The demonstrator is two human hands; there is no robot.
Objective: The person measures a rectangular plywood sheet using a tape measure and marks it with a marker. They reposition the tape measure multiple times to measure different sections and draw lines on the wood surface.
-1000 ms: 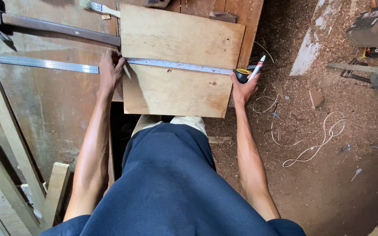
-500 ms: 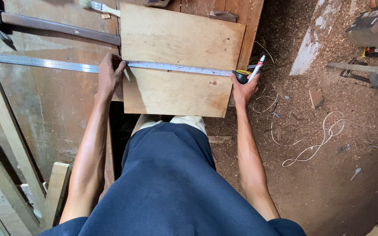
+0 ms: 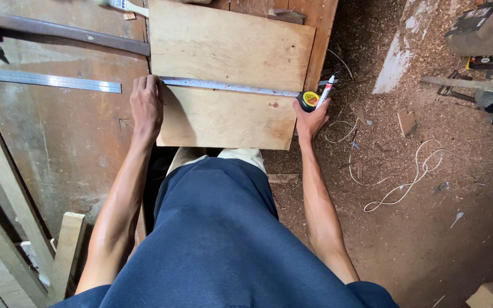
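Both hands stretched a tape (image 3: 229, 86) across the board (image 3: 229, 74): left hand (image 3: 146, 105) had slid onto its edge, pinning the tape end; right hand (image 3: 310, 117) gripped case and marker (image 3: 326, 91)

A pale rectangular plywood board (image 3: 229, 74) lay on the worn workbench. Across it ran a steel tape measure blade (image 3: 229, 86), pinned at the board's left edge by the left hand (image 3: 146, 105); the right hand (image 3: 310, 120) gripped the yellow-black case and a white marker at its right edge.
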